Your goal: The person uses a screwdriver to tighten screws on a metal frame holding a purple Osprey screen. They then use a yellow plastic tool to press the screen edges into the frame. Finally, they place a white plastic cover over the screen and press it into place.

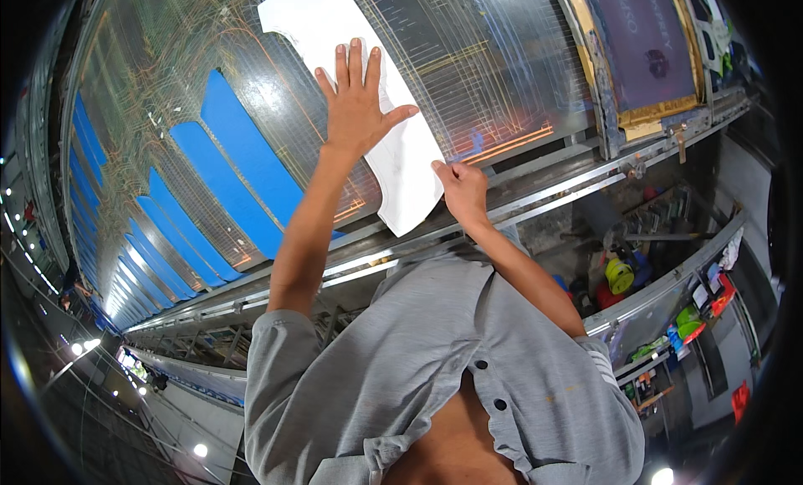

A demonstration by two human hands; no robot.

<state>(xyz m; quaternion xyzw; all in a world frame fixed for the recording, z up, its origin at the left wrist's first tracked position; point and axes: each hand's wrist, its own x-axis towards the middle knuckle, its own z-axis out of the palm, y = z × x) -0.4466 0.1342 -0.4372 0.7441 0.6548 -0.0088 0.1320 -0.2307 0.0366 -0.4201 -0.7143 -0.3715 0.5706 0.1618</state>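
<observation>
A white cut panel (407, 179), probably fabric, lies lengthwise on the long dark table (527, 50), its near end reaching over the table's front edge. It has a curved notch at its far left side. My left hand (360, 104) is spread flat on the middle of the panel, fingers pointing away from me and thumb out to the right. Lower down, my right hand (462, 188) has its fingers curled, thumb and forefinger closed on the panel's right edge near the front.
Several blue cut panels (251, 142) lie in a row leftward along the line-marked table. A framed printing screen (644, 50) stands at the right. A metal rail (552, 196) runs along the front edge. Beyond it at lower right is a shelf with a yellow-green container (619, 276).
</observation>
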